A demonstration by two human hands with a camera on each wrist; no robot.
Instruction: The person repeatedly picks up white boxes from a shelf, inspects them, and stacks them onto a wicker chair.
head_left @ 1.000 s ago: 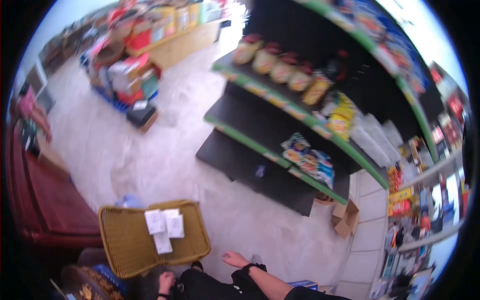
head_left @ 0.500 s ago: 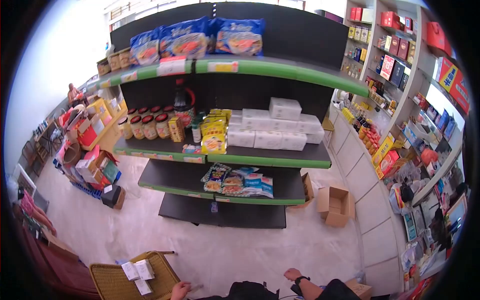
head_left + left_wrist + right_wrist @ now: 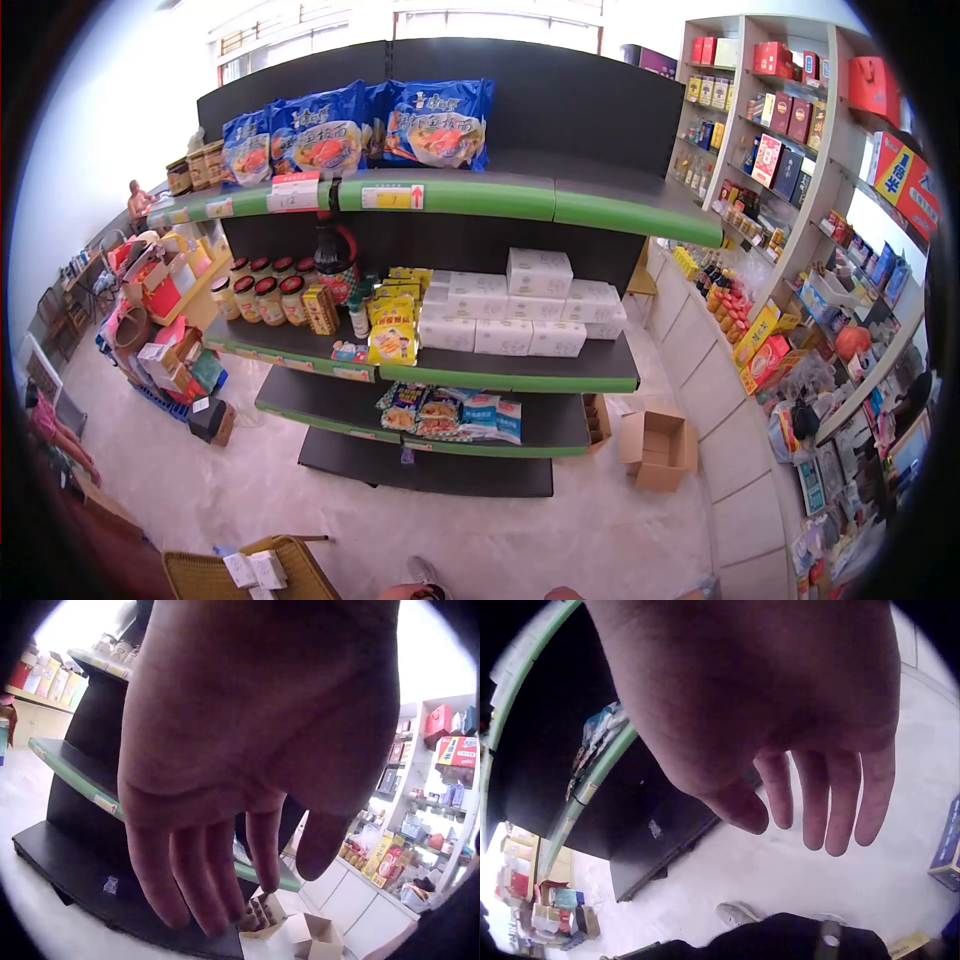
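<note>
The left hand (image 3: 255, 742) and right hand (image 3: 772, 697) are hanging before the shelf (image 3: 480, 475), fingers loosely extended, holding nothing. White packs (image 3: 268, 568) are lying front-left of it; gentle two-sided gripping should suit these and the stacked packs (image 3: 540, 270) sitting on it.

Daylit windows (image 3: 500, 24) stood behind the black shelf unit (image 3: 560, 105), pale floor (image 3: 260, 505) before it, white wall (image 3: 100, 130) to its left, white cabinets (image 3: 722, 425) to its right.

Our left hand (image 3: 255, 742) slack, seen from the palm side, fingers (image 3: 156, 877) pointing down the wrist view and loosely bent, thumb (image 3: 324, 847) standing apart, our right hand (image 3: 780, 697) likewise palm-side, fingers relaxed, slim gaps between some, thumb angled away
</note>
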